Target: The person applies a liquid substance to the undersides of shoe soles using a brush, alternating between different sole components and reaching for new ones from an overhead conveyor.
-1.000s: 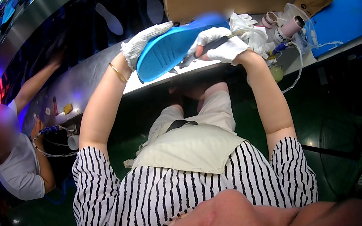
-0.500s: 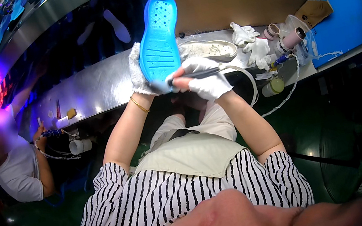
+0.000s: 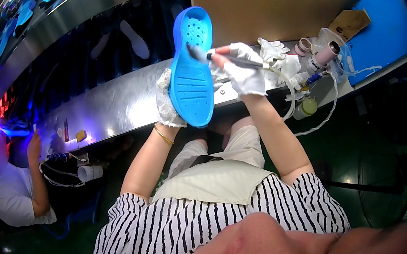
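My left hand (image 3: 166,100), in a white knit glove, grips a blue shoe sole (image 3: 190,78) by its left edge. The sole is raised above the bench's front edge, its inner face towards me, with small holes at the far end and ridges at the near end. My right hand (image 3: 245,74), its white glove leaving some fingertips bare, is closed round a brush (image 3: 197,52) with a pale hose running from its handle. The bristles meet the sole near its middle, by the right side, and look slightly blurred.
A metal bench (image 3: 118,102) runs across, with white gloves (image 3: 277,51), a pink bottle (image 3: 327,53) and tape rolls at right. A jar (image 3: 308,107) hangs below the edge. Cardboard (image 3: 268,0) stands behind; pale insoles (image 3: 135,40) lie on a dark conveyor. A co-worker (image 3: 16,196) sits left.
The brush has moved from the sole's near end up to its middle. The sole has shifted a little right and nearer to me. At left, the co-worker's arm has moved.
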A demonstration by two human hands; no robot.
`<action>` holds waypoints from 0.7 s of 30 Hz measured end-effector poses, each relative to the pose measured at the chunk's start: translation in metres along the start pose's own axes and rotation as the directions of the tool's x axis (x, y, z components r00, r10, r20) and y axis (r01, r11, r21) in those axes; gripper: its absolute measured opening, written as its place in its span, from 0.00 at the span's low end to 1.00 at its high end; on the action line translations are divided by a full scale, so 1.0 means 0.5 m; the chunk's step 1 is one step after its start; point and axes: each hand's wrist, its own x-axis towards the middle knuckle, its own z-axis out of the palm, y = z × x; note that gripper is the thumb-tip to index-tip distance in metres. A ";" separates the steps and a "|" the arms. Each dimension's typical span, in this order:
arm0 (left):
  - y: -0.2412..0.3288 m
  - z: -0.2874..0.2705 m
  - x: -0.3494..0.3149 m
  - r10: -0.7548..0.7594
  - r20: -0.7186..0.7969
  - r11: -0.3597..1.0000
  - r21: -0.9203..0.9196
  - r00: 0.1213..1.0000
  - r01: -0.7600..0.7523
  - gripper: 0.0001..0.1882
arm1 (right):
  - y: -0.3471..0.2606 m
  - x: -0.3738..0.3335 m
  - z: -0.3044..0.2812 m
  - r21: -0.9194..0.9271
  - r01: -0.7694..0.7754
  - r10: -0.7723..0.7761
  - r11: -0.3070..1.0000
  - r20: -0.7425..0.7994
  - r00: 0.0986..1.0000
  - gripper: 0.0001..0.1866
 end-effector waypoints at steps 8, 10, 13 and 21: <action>-0.010 -0.017 0.016 0.030 -0.155 0.999 0.047 0.987 -0.023 0.31 | -0.019 0.001 -0.004 0.128 -0.065 0.053 0.990 0.097 0.994 0.05; -0.008 0.056 -0.001 -0.059 -0.018 0.998 -0.013 0.998 0.059 0.33 | -0.022 0.037 -0.022 -0.004 -0.014 0.013 1.000 -0.082 0.997 0.05; -0.012 0.060 0.000 -0.062 0.014 0.998 0.030 0.998 0.061 0.34 | 0.014 0.077 -0.030 -0.041 0.035 -0.039 0.999 -0.092 0.995 0.06; 0.029 0.058 0.014 0.095 -0.238 0.969 0.245 0.967 -0.035 0.30 | -0.002 0.035 -0.066 -0.179 0.243 -0.167 0.953 0.357 0.919 0.07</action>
